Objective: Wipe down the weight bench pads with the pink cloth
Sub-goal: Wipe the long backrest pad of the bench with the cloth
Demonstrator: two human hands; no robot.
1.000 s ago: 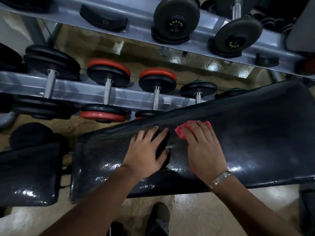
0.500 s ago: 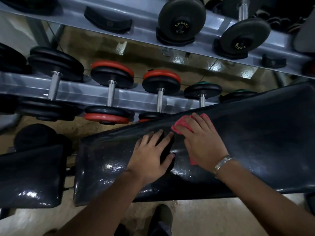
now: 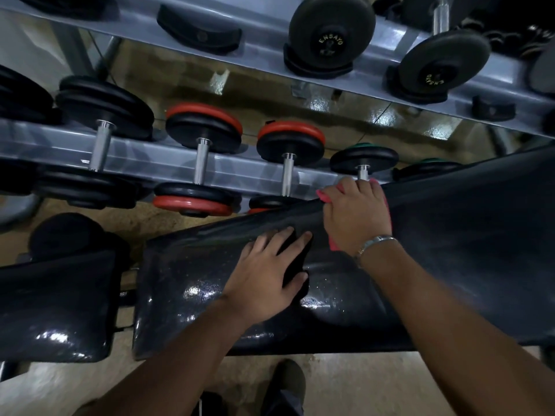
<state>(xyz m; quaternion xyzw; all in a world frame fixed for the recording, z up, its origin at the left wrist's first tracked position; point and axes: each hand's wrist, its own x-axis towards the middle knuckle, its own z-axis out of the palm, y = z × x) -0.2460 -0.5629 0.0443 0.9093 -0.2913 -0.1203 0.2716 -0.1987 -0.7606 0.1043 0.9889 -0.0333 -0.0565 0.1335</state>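
at the far edge of the long bench pad (image 3: 465,250), the right hand (image 3: 356,214) now curls over the rim, gripping the pink cloth (image 3: 322,196), having slid there from mid-pad. the left hand (image 3: 264,271) stays flat, fingers straight. this stroke looks finished; the right stretch likely remains.

right hand (image 3: 356,216) presses pink cloth (image 3: 323,196) at back pad (image 3: 465,235) far edge | left hand (image 3: 267,271) flat on pad | dumbbell rack (image 3: 168,160) behind

A gym: dumbbells (image 3: 201,163) on a rack (image 3: 144,159), padded bench (image 3: 450,250)
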